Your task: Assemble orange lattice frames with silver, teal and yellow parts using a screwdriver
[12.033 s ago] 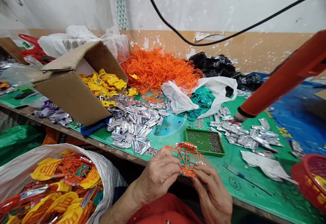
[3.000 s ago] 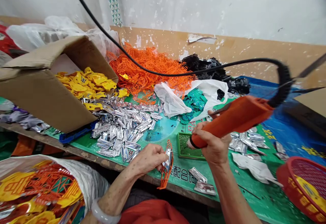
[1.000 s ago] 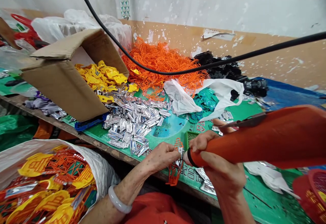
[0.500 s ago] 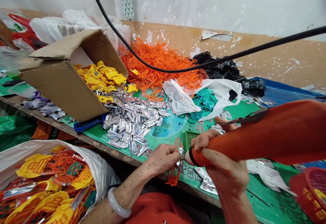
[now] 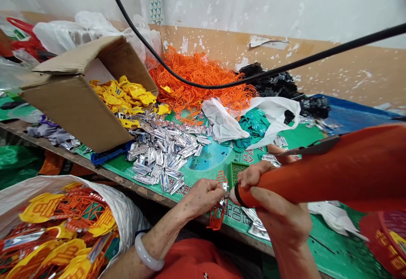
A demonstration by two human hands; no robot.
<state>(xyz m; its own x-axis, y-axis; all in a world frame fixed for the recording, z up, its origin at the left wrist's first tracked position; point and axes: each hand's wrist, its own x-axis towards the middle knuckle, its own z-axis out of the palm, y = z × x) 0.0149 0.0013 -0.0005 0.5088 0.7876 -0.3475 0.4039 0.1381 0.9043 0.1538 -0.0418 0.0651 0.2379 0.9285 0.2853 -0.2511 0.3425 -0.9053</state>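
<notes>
My left hand [image 5: 204,196], with a pale bangle [image 5: 149,253] on its wrist, is closed at the table edge. Its fingertips pinch an orange plastic frame [image 5: 216,217] that has a silver metal strip [image 5: 224,187] on it. My right hand [image 5: 279,213] wraps round a thick orange-red electric screwdriver [image 5: 304,181] lying almost level. The tool's pale nose with a black ring points left, and a thin dark bit reaches to the frame by my left fingertips. Exactly where the bit meets the piece is hidden by the fingers.
Silver metal strips [image 5: 161,152] lie heaped left of centre. Behind are a cardboard box [image 5: 72,114] of yellow parts, an orange frame pile [image 5: 196,76] and black parts [image 5: 272,84]. A small green basket [image 5: 236,170] stands nearby. A full white sack [image 5: 123,211] sits lower left; a black cable [image 5: 203,86] hangs across.
Almost nothing differs. The view has shifted slightly; both hands, the frame and the screwdriver keep the same positions relative to one another.
</notes>
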